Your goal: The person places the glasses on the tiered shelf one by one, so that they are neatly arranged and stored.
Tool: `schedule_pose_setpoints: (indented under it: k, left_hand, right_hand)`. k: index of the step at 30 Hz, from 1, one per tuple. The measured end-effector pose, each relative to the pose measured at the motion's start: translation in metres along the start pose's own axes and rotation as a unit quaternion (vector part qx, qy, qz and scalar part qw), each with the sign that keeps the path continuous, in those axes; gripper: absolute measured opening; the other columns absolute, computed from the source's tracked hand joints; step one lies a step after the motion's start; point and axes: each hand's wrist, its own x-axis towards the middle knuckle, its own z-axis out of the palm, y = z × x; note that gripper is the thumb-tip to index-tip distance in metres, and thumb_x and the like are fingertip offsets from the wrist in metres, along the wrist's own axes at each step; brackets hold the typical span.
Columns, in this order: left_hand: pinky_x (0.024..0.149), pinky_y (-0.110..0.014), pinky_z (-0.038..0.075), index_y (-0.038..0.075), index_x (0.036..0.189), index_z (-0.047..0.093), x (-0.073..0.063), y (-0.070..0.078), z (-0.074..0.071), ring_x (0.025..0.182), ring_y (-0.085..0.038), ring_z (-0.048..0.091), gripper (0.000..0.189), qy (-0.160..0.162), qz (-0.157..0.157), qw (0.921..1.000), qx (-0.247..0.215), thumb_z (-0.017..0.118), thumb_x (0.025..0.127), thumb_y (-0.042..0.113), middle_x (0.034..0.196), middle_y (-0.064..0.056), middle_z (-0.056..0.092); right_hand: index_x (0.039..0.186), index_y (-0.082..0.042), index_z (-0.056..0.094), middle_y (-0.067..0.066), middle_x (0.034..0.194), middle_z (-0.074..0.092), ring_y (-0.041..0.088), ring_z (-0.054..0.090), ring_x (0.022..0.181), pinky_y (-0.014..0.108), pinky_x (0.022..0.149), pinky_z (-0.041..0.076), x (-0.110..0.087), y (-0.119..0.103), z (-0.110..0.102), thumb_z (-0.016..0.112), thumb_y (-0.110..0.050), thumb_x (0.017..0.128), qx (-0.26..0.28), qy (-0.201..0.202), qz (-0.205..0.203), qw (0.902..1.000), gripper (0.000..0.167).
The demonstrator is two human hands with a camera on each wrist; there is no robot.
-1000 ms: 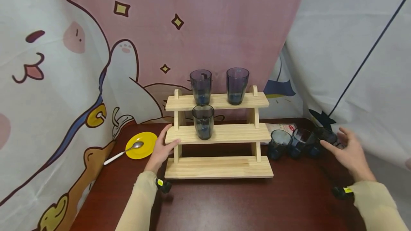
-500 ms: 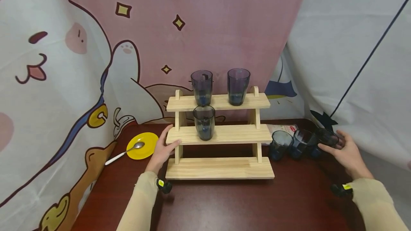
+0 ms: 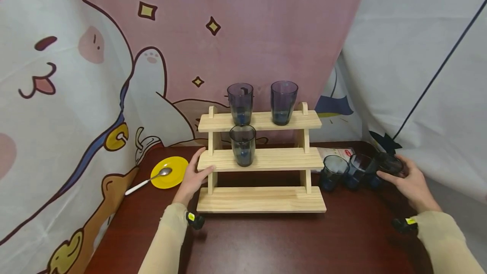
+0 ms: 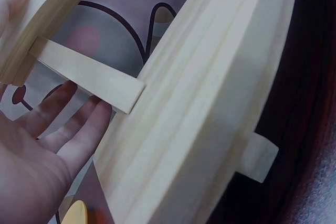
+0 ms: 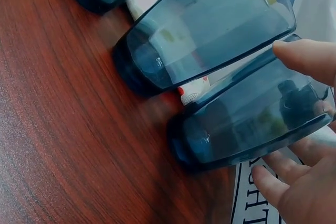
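My left hand [image 3: 192, 176] grips the left end of the middle board of a three-tier wooden display rack [image 3: 285, 158]. In the left wrist view, its fingers [image 4: 86, 132] lie by the upright under that board. Far right, my right hand [image 3: 414, 187] holds the rightmost blue-tinted drinking glass [image 5: 236, 124], thumb near the rim and fingers round the other side. That glass stands on the table, close beside a second glass [image 3: 357, 171] and a third glass [image 3: 333, 172]. On the rack, two glasses stand on the top board, and one glass [image 3: 242, 145] on the middle board.
A yellow plate [image 3: 176, 176] with a white-handled spoon [image 3: 144, 184] across it lies left of the rack on the dark red-brown table [image 3: 289, 244]. A printed packet [image 3: 344, 152] lies behind the right-hand glasses. Printed cloth [image 3: 289, 24] hangs behind and at both sides.
My right hand has moved slightly left and closed its thumb and fingers on the rightmost glass. My left hand keeps its place on the rack.
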Motion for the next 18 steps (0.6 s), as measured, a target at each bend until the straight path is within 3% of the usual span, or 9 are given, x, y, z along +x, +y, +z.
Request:
schedule_pose_setpoints:
  k: [2, 3, 6, 8, 10, 13, 18]
  left_hand:
    - [0.103, -0.061, 0.052, 0.044, 0.159, 0.038, 0.000, 0.000, 0.000, 0.122, -0.038, 0.062, 0.077, -0.001, 0.000, 1.0000, -0.001, 0.079, 0.097, 0.024, 0.157, -0.013, 0.045]
    - [0.103, -0.062, 0.052, 0.045, 0.159, 0.038, 0.000, 0.000, 0.000, 0.123, -0.038, 0.062, 0.077, -0.002, 0.000, 1.0000, -0.002, 0.079, 0.097, 0.024, 0.157, -0.013, 0.045]
    - [0.103, -0.062, 0.051, 0.044, 0.160, 0.037, 0.000, 0.000, 0.000, 0.124, -0.038, 0.061, 0.078, -0.004, -0.001, 1.0000, -0.004, 0.079, 0.097, 0.024, 0.158, -0.013, 0.045]
    - [0.103, -0.063, 0.051, 0.044, 0.159, 0.037, 0.000, 0.000, 0.000, 0.123, -0.038, 0.061, 0.078, -0.004, -0.001, 1.0000, -0.004, 0.079, 0.097, 0.023, 0.157, -0.013, 0.045]
    - [0.103, -0.063, 0.051, 0.045, 0.159, 0.038, 0.000, 0.000, 0.000, 0.124, -0.039, 0.061, 0.078, -0.002, -0.002, 1.0000, -0.006, 0.079, 0.096, 0.022, 0.157, -0.012, 0.045]
    - [0.102, -0.063, 0.051, 0.045, 0.158, 0.039, 0.000, 0.000, 0.000, 0.123, -0.039, 0.062, 0.078, 0.001, 0.001, 1.0000, -0.005, 0.080, 0.095, 0.023, 0.157, -0.012, 0.046]
    - [0.101, -0.063, 0.052, 0.044, 0.158, 0.039, 0.000, 0.000, 0.000, 0.122, -0.039, 0.063, 0.078, 0.006, 0.004, 1.0000, -0.001, 0.081, 0.095, 0.025, 0.154, -0.013, 0.048]
  right_hand:
    - [0.170, -0.012, 0.009, 0.034, 0.169, 0.015, 0.056, 0.025, 0.148, 0.004, 0.076, 0.037, 0.000, -0.001, 0.000, 0.077, -0.038, 0.097, 0.006, -0.004, 0.002, 1.0000, 0.103]
    - [0.170, -0.012, 0.010, 0.034, 0.168, 0.016, 0.053, 0.026, 0.149, 0.004, 0.076, 0.037, 0.000, -0.001, 0.000, 0.077, -0.038, 0.097, 0.006, -0.004, 0.002, 1.0000, 0.102]
    - [0.169, -0.009, 0.015, 0.034, 0.162, 0.028, 0.026, 0.051, 0.133, 0.004, 0.075, 0.041, 0.000, 0.002, 0.001, 0.080, -0.035, 0.096, 0.009, 0.007, -0.004, 0.9999, 0.101]
    - [0.167, -0.007, 0.018, 0.031, 0.151, 0.037, 0.005, 0.053, 0.114, 0.005, 0.073, 0.043, 0.001, 0.004, 0.003, 0.082, -0.032, 0.094, 0.013, 0.017, -0.008, 0.9997, 0.100]
    - [0.164, -0.005, 0.021, 0.027, 0.142, 0.041, -0.007, 0.046, 0.100, 0.006, 0.071, 0.046, 0.001, 0.007, 0.004, 0.084, -0.029, 0.092, 0.022, 0.030, -0.014, 0.9992, 0.098]
    - [0.157, -0.009, 0.027, 0.018, 0.135, 0.043, -0.006, 0.046, 0.100, 0.007, 0.071, 0.047, 0.000, 0.009, 0.007, 0.086, -0.026, 0.091, 0.036, 0.046, -0.016, 0.9982, 0.090]
    - [0.140, -0.026, 0.032, 0.006, 0.127, 0.044, -0.003, 0.048, 0.098, 0.009, 0.070, 0.048, -0.006, 0.010, 0.011, 0.088, -0.023, 0.088, 0.060, 0.076, -0.002, 0.9953, 0.076]
